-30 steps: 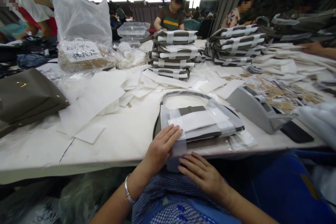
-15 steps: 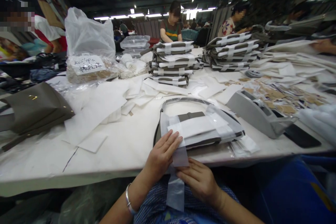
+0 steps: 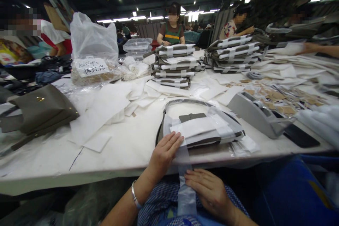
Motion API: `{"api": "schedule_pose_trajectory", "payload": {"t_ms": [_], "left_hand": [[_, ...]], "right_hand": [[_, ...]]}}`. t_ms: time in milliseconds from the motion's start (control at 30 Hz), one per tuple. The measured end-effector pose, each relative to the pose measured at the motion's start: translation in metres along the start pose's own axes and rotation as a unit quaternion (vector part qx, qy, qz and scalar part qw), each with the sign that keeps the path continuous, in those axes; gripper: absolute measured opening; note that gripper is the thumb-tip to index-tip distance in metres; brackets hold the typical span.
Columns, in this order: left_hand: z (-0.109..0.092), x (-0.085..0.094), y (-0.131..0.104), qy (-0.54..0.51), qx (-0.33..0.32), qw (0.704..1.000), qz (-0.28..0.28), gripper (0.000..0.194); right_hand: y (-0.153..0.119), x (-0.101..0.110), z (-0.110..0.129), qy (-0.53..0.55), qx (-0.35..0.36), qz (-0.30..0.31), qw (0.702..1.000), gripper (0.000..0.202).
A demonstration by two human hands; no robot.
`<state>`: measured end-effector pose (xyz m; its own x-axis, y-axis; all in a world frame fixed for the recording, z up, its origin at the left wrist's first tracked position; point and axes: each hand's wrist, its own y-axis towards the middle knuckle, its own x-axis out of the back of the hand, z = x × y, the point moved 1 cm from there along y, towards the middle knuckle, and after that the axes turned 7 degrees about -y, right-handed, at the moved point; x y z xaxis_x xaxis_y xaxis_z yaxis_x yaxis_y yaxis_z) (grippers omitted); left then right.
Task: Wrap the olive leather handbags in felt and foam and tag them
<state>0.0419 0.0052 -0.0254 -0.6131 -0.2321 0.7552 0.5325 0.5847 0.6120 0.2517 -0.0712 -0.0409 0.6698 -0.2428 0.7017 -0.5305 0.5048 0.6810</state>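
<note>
Near the table's front edge lies a dark grey handbag (image 3: 193, 117), wrapped with white paper (image 3: 197, 127) and translucent plastic strips; its looped handle (image 3: 185, 102) is wrapped too. My left hand (image 3: 165, 148) rests flat on the bag's near left corner, fingers stretched together over a translucent plastic strip (image 3: 186, 201). From there the strip runs down over the table edge to my lap. Just below that edge, my right hand (image 3: 209, 187) has its fingertips on the strip, apparently pinching its side; the thumb is hidden.
Right of the bag stand a grey tape dispenser (image 3: 254, 113) and a dark phone-like slab (image 3: 302, 136). Stacks of wrapped bags (image 3: 173, 63) rise behind. White paper sheets (image 3: 103, 102) and an unwrapped grey bag (image 3: 45, 111) lie leftward. Co-workers (image 3: 172, 33) stand across the table.
My right hand has slid down and slightly right along the strip, away from the bag. My left hand stays on the bag's corner. The co-worker opposite has raised their head.
</note>
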Motion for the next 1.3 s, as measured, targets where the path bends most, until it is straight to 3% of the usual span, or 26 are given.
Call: {"api": "schedule_pose_trajectory", "payload": {"t_ms": [400, 467, 567, 600, 667, 767, 967, 1133, 1200, 1300], "left_hand": [[0.000, -0.003, -0.002, 0.000, 0.004, 1.000, -0.004, 0.054], [0.000, -0.003, -0.002, -0.006, 0.005, 1.000, -0.003, 0.052], [0.000, -0.002, -0.002, -0.018, 0.009, 1.000, 0.001, 0.049], [0.000, -0.002, -0.002, -0.021, 0.009, 1.000, 0.001, 0.049], [0.000, -0.002, -0.002, -0.024, 0.008, 1.000, -0.001, 0.048], [0.001, -0.006, -0.003, -0.025, 0.006, 1.000, -0.009, 0.049], [0.001, -0.005, -0.002, -0.037, 0.012, 0.999, -0.011, 0.052], [-0.005, 0.016, 0.007, -0.119, 0.045, 0.990, 0.063, 0.067], [-0.005, 0.018, 0.008, -0.127, 0.054, 0.988, 0.065, 0.062], [-0.001, 0.010, 0.006, -0.089, 0.039, 0.995, 0.017, 0.046]], "right_hand": [[0.041, 0.024, 0.002, -0.004, -0.016, -0.015, 1.000, 0.031], [0.045, 0.030, 0.001, 0.001, -0.007, 0.012, 1.000, 0.029], [0.048, 0.040, -0.001, 0.041, 0.024, 0.099, 0.994, 0.024], [0.049, 0.044, -0.003, 0.052, 0.020, 0.107, 0.993, 0.027], [0.054, 0.048, -0.011, 0.040, -0.019, 0.065, 0.997, 0.032], [0.066, 0.041, -0.029, -0.041, -0.064, -0.012, 0.997, 0.027], [0.080, 0.006, -0.053, -0.152, -0.068, 0.043, 0.985, 0.013], [0.072, -0.004, -0.055, -0.172, -0.047, 0.000, 0.984, 0.014], [0.071, -0.006, -0.055, -0.179, -0.043, -0.014, 0.983, 0.013], [0.066, -0.003, -0.055, -0.174, -0.035, -0.016, 0.984, 0.017]]}}
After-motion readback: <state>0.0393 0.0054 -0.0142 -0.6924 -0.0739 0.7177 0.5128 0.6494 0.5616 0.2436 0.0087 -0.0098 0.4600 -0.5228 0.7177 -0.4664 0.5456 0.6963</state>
